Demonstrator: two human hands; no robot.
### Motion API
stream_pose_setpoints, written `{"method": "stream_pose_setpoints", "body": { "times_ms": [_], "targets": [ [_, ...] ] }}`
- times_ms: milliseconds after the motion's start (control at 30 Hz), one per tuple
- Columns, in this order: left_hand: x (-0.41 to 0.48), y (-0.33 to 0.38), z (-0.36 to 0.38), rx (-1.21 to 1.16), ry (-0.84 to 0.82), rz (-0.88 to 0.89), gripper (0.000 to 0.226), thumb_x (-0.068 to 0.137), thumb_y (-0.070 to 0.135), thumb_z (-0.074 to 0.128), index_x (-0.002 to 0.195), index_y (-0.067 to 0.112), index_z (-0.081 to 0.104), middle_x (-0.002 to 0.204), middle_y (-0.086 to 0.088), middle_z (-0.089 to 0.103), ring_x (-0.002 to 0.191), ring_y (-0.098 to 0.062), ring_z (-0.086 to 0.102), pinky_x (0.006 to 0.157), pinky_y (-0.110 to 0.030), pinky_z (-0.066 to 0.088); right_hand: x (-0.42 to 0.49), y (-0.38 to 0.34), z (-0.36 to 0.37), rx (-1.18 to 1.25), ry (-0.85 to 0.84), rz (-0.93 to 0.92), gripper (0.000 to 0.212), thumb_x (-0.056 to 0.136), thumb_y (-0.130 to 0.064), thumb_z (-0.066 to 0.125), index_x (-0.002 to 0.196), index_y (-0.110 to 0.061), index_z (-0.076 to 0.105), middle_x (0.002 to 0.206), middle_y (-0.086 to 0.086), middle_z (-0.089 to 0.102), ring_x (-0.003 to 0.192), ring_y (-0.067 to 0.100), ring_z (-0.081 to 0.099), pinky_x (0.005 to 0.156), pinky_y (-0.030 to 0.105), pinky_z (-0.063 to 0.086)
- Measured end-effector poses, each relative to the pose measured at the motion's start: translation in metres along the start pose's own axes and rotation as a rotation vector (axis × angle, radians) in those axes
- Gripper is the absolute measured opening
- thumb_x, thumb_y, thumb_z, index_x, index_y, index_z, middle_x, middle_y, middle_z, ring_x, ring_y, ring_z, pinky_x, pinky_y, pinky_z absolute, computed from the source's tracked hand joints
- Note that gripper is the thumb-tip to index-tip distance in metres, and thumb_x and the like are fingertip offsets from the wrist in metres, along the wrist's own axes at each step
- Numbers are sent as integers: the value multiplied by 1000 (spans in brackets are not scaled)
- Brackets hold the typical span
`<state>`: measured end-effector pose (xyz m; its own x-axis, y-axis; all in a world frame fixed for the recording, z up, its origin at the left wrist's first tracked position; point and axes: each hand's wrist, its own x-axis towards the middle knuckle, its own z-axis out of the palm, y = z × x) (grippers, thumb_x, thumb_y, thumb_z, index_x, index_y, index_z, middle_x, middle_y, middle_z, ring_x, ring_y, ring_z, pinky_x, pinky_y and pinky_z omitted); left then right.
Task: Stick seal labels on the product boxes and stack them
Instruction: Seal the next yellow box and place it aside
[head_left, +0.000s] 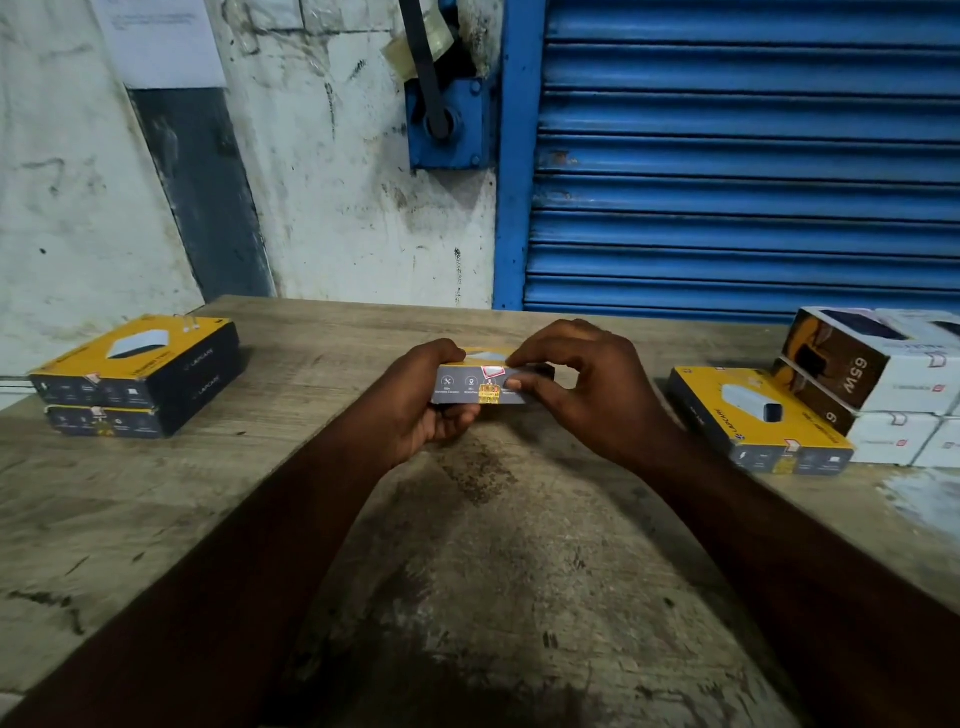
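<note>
The left hand (431, 395) was wrapped round the left end of a flat cardboard box (464, 388), its fingers folded beneath. The right hand (587, 384) pinched the right end, forefinger on the top edge and thumb pressed to the grey side face. The box was held over the middle of the table with its long side turned to the person. That side bore small round printed icons, and the top showed yellow. A small glossy label (492, 372), white with a red edge, lay folded over the top edge onto the grey face, just left of the right thumb and above a yellow printed patch. The table (467, 571) was worn wood, its grain scuffed and darkly stained between the forearms. At its far left stood a stack (135, 374) of two like boxes, yellow on top with dark sides, one squarely on the other, each with a label on its near face. To the right a yellow box (753, 415) lay flat, just beside white boxes (883, 395) with black-and-amber ends, piled two high. Behind them a ribbed blue metal shutter (748, 156) met a stained whitewashed wall (337, 182), where a paper sheet (161, 41) was stuck.
</note>
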<state>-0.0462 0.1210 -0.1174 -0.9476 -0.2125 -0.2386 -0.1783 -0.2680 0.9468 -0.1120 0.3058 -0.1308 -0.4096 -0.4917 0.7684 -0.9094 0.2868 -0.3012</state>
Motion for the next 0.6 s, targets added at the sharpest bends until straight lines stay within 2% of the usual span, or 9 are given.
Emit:
{"method": "stream_pose_setpoints", "body": {
  "times_ms": [133,400,600],
  "targets": [
    [-1,0,2,9,12,1,21,99,25,48,98,6,56,75,-13,59,46,-14,55,40,-18,49,0,2,-1,-63,1,-56,11,90,-26,75,100,-22,78,95,-9,70,84,8,60,77,46,49],
    [-1,-2,4,20,-1,-17,22,99,26,49,100,5,57,77,-14,60,47,-14,56,39,-19,49,-3,-1,-1,-196,16,-123,14,96,-30,67,102,-21,76,93,-7,68,87,2,51,78,33,38],
    [-1,-1,3,13,7,-30,22,98,26,50,102,5,56,78,-14,60,46,-14,56,39,-19,49,-2,-3,-1,-171,9,-122,13,98,-25,65,103,-18,75,93,-3,67,86,13,58,76,39,45]
  ]
}}
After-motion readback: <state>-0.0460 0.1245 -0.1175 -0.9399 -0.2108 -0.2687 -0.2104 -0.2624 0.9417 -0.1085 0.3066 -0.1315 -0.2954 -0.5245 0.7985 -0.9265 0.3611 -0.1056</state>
